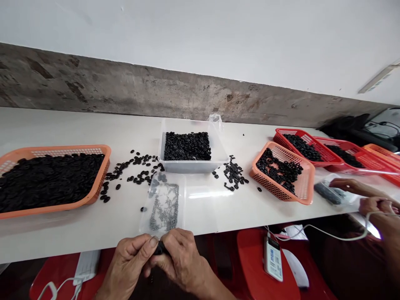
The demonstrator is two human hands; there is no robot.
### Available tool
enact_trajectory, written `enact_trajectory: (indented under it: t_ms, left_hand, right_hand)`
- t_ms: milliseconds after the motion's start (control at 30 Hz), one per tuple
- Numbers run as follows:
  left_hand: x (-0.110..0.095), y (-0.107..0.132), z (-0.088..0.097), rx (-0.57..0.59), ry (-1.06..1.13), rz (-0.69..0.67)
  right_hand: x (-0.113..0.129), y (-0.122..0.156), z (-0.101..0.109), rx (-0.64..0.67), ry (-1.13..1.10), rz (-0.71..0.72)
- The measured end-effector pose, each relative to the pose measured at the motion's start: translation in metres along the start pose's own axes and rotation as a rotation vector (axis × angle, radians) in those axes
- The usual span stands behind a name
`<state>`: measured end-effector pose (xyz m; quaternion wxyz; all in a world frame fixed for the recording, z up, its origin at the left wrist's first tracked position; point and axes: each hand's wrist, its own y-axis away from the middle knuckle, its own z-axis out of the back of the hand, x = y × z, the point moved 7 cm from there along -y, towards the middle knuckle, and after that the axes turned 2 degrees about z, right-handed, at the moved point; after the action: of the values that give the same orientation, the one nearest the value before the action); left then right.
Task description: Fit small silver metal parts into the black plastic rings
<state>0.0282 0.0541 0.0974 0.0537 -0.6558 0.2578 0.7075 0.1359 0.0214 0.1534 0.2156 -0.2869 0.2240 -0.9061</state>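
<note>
My left hand point(133, 260) and my right hand point(181, 258) meet at the table's front edge. Both are closed on a small black plastic piece point(159, 248), mostly covered by the fingers. Just beyond them lies a clear shallow tray point(182, 200) with many small metal parts point(165, 206) in it. Loose black oval pieces point(140, 177) are scattered behind and left of that tray. Farther back stands a translucent plastic bin point(193, 166) with a heap of small black parts point(187, 146).
A large orange basket point(93, 189) of black ovals stands left. On the right are a smaller orange basket point(304, 183), a black pile point(235, 173) and red baskets point(331, 158). A co-worker's hands point(375, 204) work at far right. Red stools point(262, 266) stand below the table.
</note>
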Motion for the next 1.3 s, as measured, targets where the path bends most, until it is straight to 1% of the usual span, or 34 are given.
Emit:
enact_trajectory:
  t_ms: [67,167,267,367,500,567,733,833,967,1100,1167,1300]
  left_hand:
    - [-0.001,0.0,0.002,0.014,-0.016,-0.009]
    - [-0.003,0.002,0.003,0.012,-0.007,-0.01]
    - [-0.003,0.004,0.003,-0.019,0.025,-0.011]
    - [-0.001,0.006,0.002,-0.049,0.05,-0.006]
    - [0.001,0.008,0.001,-0.086,0.06,-0.01]
    - [0.0,0.008,0.0,-0.092,0.052,-0.021]
    - [-0.002,0.008,0.002,-0.063,0.085,-0.043]
    - [-0.002,0.008,0.005,-0.07,0.12,-0.049]
    - [0.0,0.011,0.006,-0.094,0.12,-0.039]
    - [-0.003,0.013,0.002,-0.107,0.109,-0.057]
    - [-0.006,0.015,0.0,-0.153,0.085,-0.084]
    - [-0.015,0.021,0.002,-0.31,0.007,-0.148]
  right_hand:
    - [0.001,-0.002,0.002,0.034,0.006,0.009]
    - [0.003,-0.003,0.004,0.075,0.073,0.051]
    - [0.008,-0.001,0.005,0.06,0.163,0.115]
    - [0.015,0.003,0.004,0.011,0.219,0.167]
    - [0.018,0.007,0.005,-0.102,0.274,0.111]
    - [0.019,0.007,0.006,-0.135,0.273,0.09]
    - [0.018,-0.001,0.008,-0.062,0.174,0.061]
    - [0.016,-0.003,0.012,-0.043,0.166,0.03]
    - [0.019,0.0,0.013,-0.049,0.223,0.102]
    - [0.022,0.005,0.01,-0.073,0.238,0.161]
    - [0.023,0.006,0.009,-0.115,0.243,0.158]
    - [0.025,0.009,0.011,-0.275,0.256,0.123]
